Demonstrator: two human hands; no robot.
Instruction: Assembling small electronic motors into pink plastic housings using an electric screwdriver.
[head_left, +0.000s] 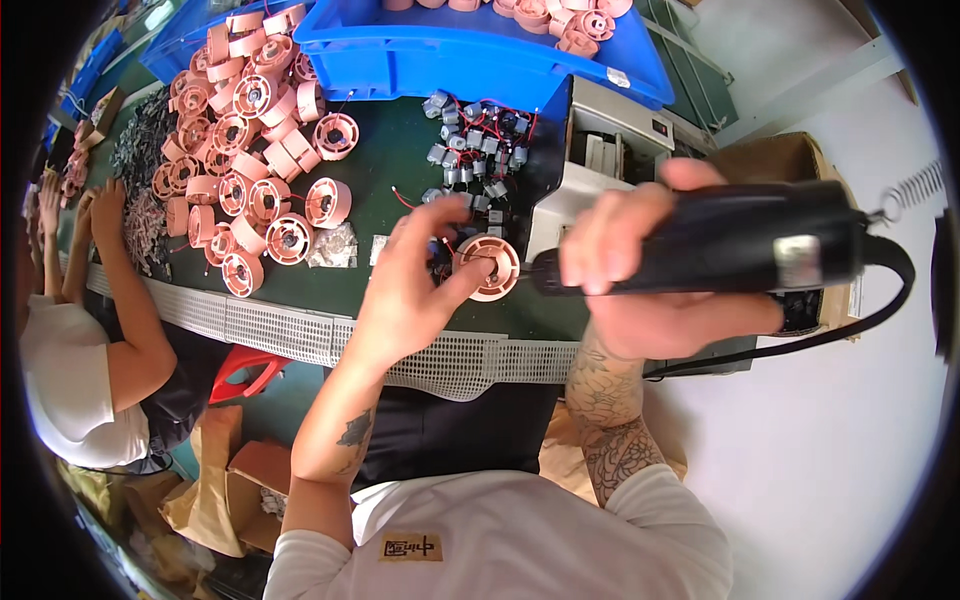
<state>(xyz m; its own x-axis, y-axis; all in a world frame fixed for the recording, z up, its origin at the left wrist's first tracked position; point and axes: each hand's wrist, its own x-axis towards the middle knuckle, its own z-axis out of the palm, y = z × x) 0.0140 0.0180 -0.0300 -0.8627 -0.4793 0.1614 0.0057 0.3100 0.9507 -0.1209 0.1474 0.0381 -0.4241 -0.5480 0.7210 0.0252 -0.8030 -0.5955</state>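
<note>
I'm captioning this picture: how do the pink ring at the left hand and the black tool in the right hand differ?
Colour: the pink ring is pale pink; the black tool is mostly black.
Shape: the pink ring is short and round; the black tool is long and roughly cylindrical.
Attachment: the black tool has a thick cable; none shows on the pink ring.
Shared: both are in view above the green tabletop.
</note>
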